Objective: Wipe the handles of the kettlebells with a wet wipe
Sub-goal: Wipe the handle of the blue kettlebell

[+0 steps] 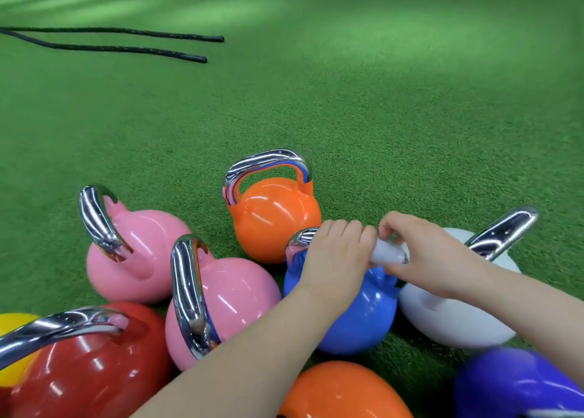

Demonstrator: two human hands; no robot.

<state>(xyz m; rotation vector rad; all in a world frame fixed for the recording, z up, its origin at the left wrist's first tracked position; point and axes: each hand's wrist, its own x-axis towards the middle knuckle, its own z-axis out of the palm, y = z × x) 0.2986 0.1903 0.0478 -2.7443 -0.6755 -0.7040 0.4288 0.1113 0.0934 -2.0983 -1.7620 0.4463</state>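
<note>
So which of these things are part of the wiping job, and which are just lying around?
In the job:
left hand, gripping the blue kettlebell handle
right hand, holding the wet wipe on it
the other kettlebells, e.g. orange kettlebell

Lying about:
black ropes
green turf

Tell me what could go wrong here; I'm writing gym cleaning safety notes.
The left hand grips the blue kettlebell handle while the right hand pinches the wet wipe around it; the white kettlebell handle close by could pinch fingers if either bell tips. A damp chrome handle may also slip.
</note>
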